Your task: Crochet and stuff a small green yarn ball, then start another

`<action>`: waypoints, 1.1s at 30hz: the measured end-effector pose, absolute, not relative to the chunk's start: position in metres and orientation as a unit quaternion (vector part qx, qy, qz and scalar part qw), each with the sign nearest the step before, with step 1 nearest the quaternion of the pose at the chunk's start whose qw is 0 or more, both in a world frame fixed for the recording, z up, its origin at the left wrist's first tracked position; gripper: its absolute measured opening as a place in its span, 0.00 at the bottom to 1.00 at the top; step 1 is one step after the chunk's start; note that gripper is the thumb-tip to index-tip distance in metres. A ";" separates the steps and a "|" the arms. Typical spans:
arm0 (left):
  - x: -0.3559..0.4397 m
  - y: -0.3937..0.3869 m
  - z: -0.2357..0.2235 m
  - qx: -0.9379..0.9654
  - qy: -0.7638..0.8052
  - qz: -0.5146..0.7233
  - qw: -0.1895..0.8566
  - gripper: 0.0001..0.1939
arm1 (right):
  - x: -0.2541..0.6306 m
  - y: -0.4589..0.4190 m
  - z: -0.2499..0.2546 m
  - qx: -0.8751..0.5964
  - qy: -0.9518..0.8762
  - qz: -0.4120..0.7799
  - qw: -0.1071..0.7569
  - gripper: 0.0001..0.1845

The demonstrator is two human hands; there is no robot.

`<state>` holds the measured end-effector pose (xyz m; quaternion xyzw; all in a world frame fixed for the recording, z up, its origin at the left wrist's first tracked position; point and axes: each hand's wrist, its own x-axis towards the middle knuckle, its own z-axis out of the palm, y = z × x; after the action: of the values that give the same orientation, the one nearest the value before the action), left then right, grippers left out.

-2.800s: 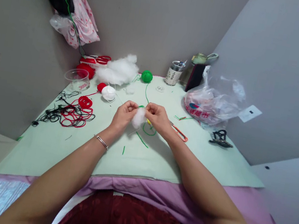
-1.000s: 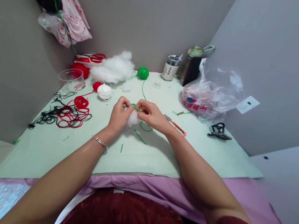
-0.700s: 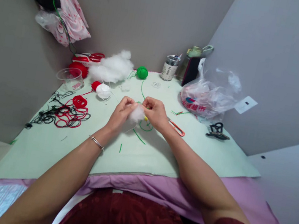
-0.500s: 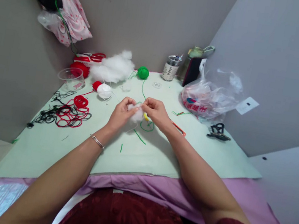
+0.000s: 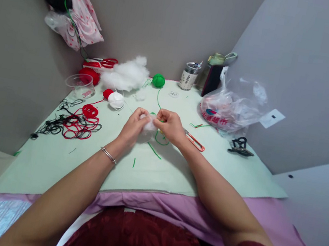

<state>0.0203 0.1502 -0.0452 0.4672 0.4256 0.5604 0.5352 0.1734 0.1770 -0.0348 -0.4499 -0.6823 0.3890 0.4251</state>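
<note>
My left hand (image 5: pixel 133 127) is closed, thumb and fingers pinching a tuft of white stuffing (image 5: pixel 150 126) above the middle of the table. From the other side, my right hand (image 5: pixel 170 126) pinches the edge of the same tuft with its fingertips. A bit of green yarn work (image 5: pixel 153 114) shows at the top between the hands; most of it is hidden. Something small and yellow peeks out below my right fingers, too covered to name. A green yarn strand (image 5: pixel 159 100) runs back to a green yarn ball (image 5: pixel 158 81) and loops under my right hand.
A pile of white stuffing (image 5: pixel 126 75), white yarn ball (image 5: pixel 116 100), clear plastic cup (image 5: pixel 82 91) and tangled red and black yarn (image 5: pixel 79 125) lie left. Orange-handled snips (image 5: pixel 196 142), a plastic bag (image 5: pixel 227 110), black hair claw (image 5: pixel 241 147) and pen jar (image 5: pixel 188 78) stand right.
One second ago my right fingers drew at green yarn above the tuft; now they pinch the tuft's edge. The tuft looks more squeezed between my hands. The view has shifted slightly.
</note>
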 end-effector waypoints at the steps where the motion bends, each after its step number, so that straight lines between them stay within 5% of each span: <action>1: 0.020 0.149 -0.043 0.468 0.417 0.559 0.543 0.15 | 0.174 0.178 -0.036 -0.456 -0.677 0.388 0.429 0.08; 8: 0.013 0.153 -0.042 0.494 0.411 0.535 0.548 0.17 | 0.181 0.179 -0.031 -0.444 -0.666 0.440 0.408 0.09; 18: 0.018 0.154 -0.053 0.528 0.453 0.601 0.394 0.12 | 0.174 0.166 -0.019 -0.399 -0.680 0.485 0.379 0.11; 27: 0.016 0.154 -0.052 0.539 0.422 0.556 0.471 0.14 | 0.175 0.174 -0.032 -0.468 -0.688 0.353 0.427 0.12; 33: 0.013 0.157 -0.050 0.531 0.432 0.546 0.484 0.14 | 0.182 0.169 -0.020 -0.421 -0.729 0.385 0.378 0.10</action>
<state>0.0126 0.1573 -0.0496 0.5308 0.4316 0.5458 0.4838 0.1822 0.1691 -0.0198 -0.4207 -0.7294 0.3850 0.3780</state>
